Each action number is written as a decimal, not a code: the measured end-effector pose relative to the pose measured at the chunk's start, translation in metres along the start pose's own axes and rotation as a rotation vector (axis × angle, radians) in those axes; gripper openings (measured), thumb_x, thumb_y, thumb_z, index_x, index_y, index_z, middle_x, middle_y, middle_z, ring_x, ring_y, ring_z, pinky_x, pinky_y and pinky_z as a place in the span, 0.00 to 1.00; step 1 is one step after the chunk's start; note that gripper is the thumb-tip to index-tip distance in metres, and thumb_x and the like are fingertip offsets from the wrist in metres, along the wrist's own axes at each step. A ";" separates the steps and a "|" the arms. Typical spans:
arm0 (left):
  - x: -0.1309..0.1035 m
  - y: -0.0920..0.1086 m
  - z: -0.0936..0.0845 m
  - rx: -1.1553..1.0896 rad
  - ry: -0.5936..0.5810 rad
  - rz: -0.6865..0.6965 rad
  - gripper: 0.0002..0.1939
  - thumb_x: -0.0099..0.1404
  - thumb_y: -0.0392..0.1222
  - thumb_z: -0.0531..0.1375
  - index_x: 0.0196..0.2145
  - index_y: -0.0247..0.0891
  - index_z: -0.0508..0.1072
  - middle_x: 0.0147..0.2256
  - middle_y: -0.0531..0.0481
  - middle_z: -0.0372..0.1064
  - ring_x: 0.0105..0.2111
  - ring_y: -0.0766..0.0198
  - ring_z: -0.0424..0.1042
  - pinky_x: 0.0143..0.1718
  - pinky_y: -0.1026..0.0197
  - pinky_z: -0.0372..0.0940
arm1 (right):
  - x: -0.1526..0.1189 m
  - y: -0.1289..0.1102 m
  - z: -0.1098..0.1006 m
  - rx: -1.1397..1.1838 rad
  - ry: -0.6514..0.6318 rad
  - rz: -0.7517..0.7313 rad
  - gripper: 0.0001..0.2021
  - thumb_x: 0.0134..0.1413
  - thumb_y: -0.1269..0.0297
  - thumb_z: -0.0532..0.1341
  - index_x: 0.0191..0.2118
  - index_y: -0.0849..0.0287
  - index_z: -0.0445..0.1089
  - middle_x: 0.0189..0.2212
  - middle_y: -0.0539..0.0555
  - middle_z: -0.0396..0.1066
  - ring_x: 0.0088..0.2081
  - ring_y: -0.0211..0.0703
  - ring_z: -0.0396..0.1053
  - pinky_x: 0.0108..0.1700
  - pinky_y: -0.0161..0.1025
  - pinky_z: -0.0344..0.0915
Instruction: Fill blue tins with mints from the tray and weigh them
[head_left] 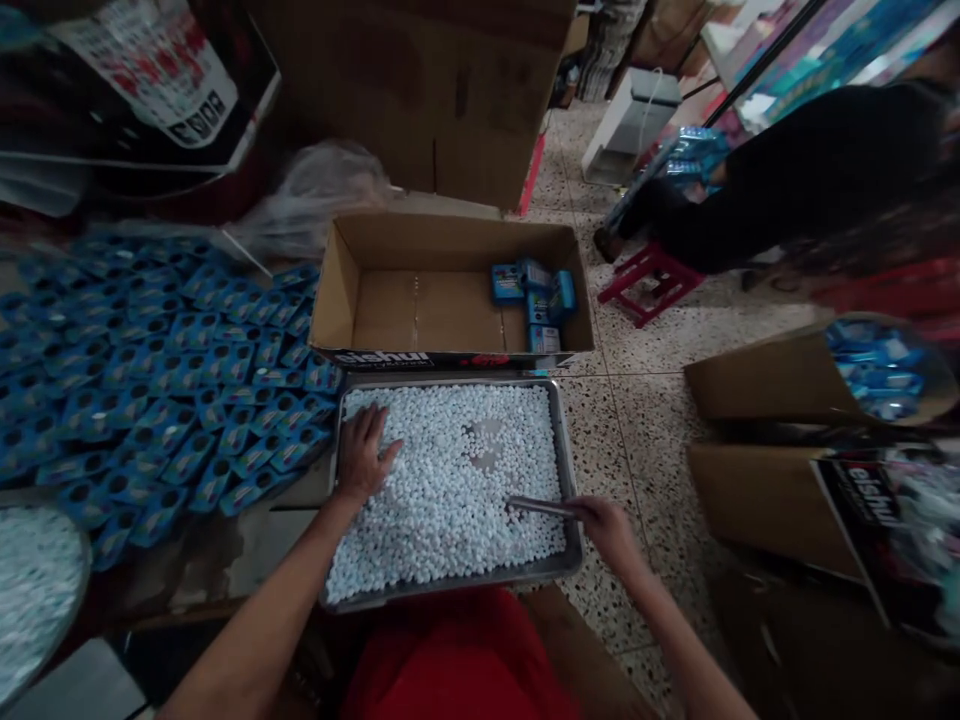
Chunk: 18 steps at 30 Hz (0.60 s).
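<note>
The tray (568, 450) is in the middle, just at the near side of a cardboard box (386, 310), and small pale balls (427, 510) cover most of its bottom. The left hand (366, 458) lies upon the balls at the left, its grip loose and fingers spread. The right hand (606, 525) has its grip closed around a metal tool (544, 507), which points left over the balls. Many blue packs (165, 400) lie at the left.

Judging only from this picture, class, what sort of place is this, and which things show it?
Probably a small packing workshop: many blue packets lie massed at left, a cardboard box holds several blue packs, and small pale pieces fill a metal tray.
</note>
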<state>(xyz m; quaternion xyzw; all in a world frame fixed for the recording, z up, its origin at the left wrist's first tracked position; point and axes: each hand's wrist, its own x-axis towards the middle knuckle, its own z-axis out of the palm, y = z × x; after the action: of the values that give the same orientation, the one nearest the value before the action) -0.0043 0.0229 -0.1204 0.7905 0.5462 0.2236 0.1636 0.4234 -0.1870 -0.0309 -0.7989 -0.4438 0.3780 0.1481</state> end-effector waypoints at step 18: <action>0.200 0.139 -0.016 -0.241 -0.056 0.117 0.09 0.66 0.38 0.63 0.44 0.42 0.77 0.46 0.44 0.76 0.50 0.49 0.73 0.57 0.47 0.65 | 0.058 -0.095 0.129 0.524 -0.135 0.150 0.10 0.52 0.60 0.62 0.25 0.57 0.75 0.16 0.47 0.68 0.21 0.39 0.67 0.27 0.33 0.62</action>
<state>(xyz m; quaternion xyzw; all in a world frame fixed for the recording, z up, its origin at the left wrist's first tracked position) 0.1575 0.1620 -0.0023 0.8015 0.4635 0.2749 0.2592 0.2904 -0.0984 -0.0907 -0.7368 -0.2794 0.5422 0.2915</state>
